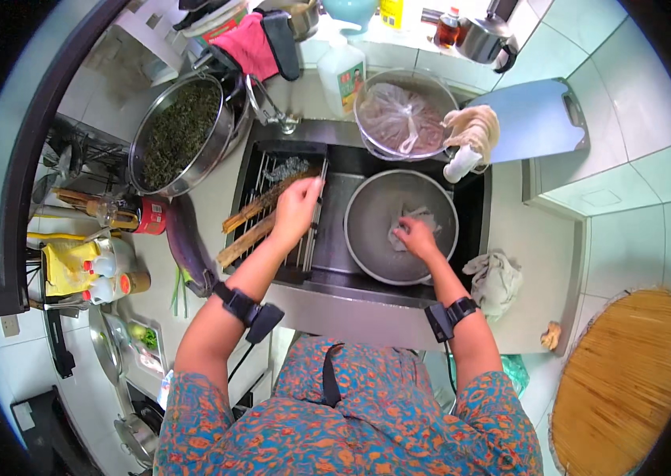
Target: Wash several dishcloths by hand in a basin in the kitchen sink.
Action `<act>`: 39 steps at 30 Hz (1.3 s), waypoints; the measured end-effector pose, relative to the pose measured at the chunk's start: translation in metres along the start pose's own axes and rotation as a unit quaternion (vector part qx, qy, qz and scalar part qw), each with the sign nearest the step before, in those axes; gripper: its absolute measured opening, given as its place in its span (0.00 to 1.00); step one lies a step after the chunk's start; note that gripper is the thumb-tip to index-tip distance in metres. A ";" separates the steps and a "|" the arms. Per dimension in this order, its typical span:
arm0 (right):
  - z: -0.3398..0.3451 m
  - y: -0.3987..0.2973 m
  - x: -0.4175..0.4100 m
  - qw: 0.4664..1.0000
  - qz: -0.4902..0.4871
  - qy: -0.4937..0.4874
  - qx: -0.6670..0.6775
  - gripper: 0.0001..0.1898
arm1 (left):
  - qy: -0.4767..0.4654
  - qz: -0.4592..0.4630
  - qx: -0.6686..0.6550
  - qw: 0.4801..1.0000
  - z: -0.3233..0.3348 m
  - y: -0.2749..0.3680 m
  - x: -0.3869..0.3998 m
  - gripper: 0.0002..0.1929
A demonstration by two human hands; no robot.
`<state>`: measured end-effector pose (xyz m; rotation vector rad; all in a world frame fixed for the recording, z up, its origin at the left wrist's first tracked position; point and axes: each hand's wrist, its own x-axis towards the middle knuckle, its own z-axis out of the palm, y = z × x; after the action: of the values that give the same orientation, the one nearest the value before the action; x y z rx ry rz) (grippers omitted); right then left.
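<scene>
A round grey metal pan (pixel 365 238) sits in the dark sink (pixel 333 220), on its right side. Inside the pan my right hand (pixel 417 238) grips a crumpled pale cloth (pixel 423 218) with bent fingers. My left hand (pixel 298 205) is over the rack at the sink's left, its fingers curled; whether anything is between them cannot be told. A long brown brush-like piece (pixel 264 205) and a wooden stick (pixel 246 242) lie slanted on the metal rack (pixel 314 238), close to that hand. A steel wool scourer (pixel 287 169) rests above them.
A pot of dark dried leaves (pixel 183 134) and an eggplant (pixel 186 244) stand left of the sink. Behind are a faucet (pixel 279 121), a white jug (pixel 341 74) and a clear bowl holding a tied bag (pixel 405 113). A grey rag (pixel 495 282) lies to the right, near a blue cutting board (pixel 534 122).
</scene>
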<state>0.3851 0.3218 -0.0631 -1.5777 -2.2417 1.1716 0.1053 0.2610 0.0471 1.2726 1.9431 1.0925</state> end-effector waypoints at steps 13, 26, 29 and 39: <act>0.003 -0.002 -0.014 0.974 0.011 -0.050 0.220 0.16 | 0.004 -0.152 -0.624 0.767 0.043 0.171 0.224 0.31; 0.015 0.010 0.024 0.940 0.077 0.040 0.330 0.15 | -0.172 -0.170 -0.476 0.845 0.026 0.141 0.292 0.29; 0.027 0.009 0.021 0.945 0.103 0.036 0.308 0.15 | -0.147 -0.186 -0.448 0.862 0.023 0.147 0.291 0.25; 0.036 0.015 0.010 0.922 0.082 0.050 0.374 0.12 | -0.046 -0.196 -0.364 0.909 0.047 0.154 0.270 0.23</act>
<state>0.3727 0.3147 -0.1006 -1.4444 -1.3358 1.6716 0.1095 0.5580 0.1496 0.4886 1.4030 1.3246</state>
